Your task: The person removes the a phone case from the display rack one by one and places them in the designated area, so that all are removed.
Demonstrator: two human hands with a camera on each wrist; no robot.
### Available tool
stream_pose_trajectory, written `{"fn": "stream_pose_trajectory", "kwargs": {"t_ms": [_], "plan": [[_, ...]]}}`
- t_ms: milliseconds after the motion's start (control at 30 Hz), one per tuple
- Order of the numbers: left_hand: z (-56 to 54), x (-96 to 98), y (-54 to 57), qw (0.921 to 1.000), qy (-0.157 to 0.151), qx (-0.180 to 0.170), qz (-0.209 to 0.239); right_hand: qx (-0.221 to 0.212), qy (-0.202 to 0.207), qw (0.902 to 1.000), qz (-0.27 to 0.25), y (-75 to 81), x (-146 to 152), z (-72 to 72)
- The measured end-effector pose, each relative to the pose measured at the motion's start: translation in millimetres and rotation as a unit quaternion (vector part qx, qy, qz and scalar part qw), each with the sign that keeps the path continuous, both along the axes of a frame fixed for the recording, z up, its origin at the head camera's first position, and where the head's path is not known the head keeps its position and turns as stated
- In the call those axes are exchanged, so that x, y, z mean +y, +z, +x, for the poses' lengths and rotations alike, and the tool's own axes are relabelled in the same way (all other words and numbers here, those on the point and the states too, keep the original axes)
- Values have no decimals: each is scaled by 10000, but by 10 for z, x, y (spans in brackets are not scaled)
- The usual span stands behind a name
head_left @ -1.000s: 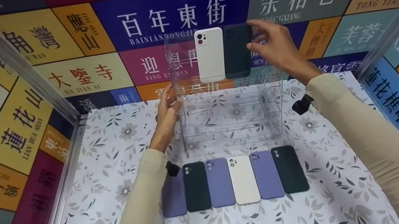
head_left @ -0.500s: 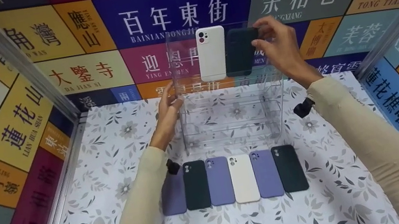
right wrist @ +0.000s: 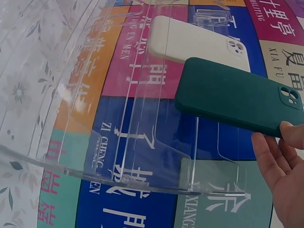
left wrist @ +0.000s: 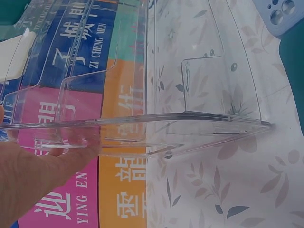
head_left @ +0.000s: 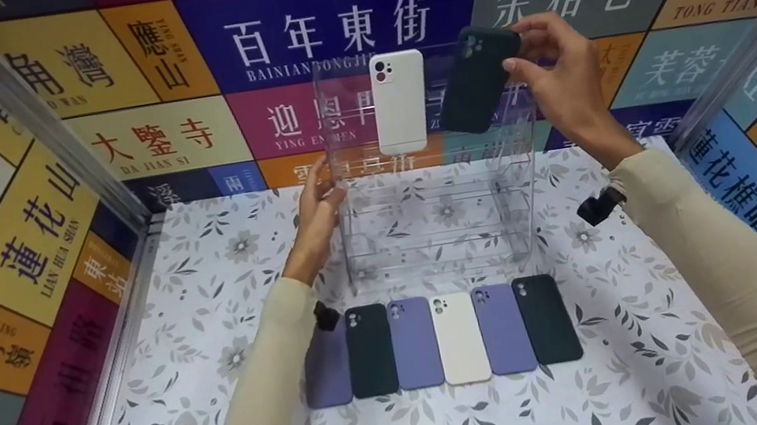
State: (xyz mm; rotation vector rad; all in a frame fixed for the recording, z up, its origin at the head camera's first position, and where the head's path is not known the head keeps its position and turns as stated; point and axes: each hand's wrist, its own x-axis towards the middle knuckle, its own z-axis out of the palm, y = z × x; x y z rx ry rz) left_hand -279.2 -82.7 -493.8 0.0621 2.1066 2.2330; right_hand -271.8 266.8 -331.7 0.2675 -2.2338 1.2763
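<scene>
A dark green phone case [head_left: 479, 79] hangs tilted in the air, pinched at its upper right corner by my right hand [head_left: 558, 74]. In the right wrist view, the thumb lies on the green case [right wrist: 232, 95] beside its camera cutout. A clear tiered display rack [head_left: 447, 262] stands on the table, and a white phone case [head_left: 401, 106] leans upright on its top tier, left of the green one. My left hand [head_left: 315, 219] holds the rack's left side panel; the left wrist view has the fingers [left wrist: 61, 161] at that clear panel, partly seen through it.
On the cloth before the rack lies a row of several phone cases: purple [head_left: 328, 372], dark green [head_left: 371, 350], white [head_left: 461, 340] and others. The leftmost is partly covered by the left wrist camera. Printed walls [head_left: 332, 14] enclose the back and sides.
My right hand has lifted the dark green case off the rack's top tier, moving it up and right and tilting it. The left hand has stayed at the rack's side.
</scene>
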Motion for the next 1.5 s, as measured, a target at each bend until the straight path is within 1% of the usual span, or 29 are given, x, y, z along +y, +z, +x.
{"fn": "stream_pose_trajectory", "kwargs": {"t_ms": [200, 433, 567, 767, 1033, 1267, 1500], "plan": [[4, -12, -1, 10000, -54, 32, -56, 98, -9, 9998, 172, -94, 145, 19], [5, -11, 2, 10000, -38, 18, -48, 153, 151, 9992, 344, -220, 244, 87], [0, -6, 5, 10000, -35, -25, -9, 0, 112, 9989, 461, -301, 284, 138], [1, -7, 11, 10000, -34, -87, -34, -204, 156, 9985, 488, -405, 317, 219], [13, 0, 13, 9999, -5, -70, -103, -464, 134, 9974, 531, -515, 374, 321], [13, -4, 6, 10000, -8, 20, -47, -483, 277, 9960, 701, -592, 444, 411], [-1, -13, 8, 10000, -12, 2, -53, -546, 240, 9948, 826, -693, 514, 481]]}}
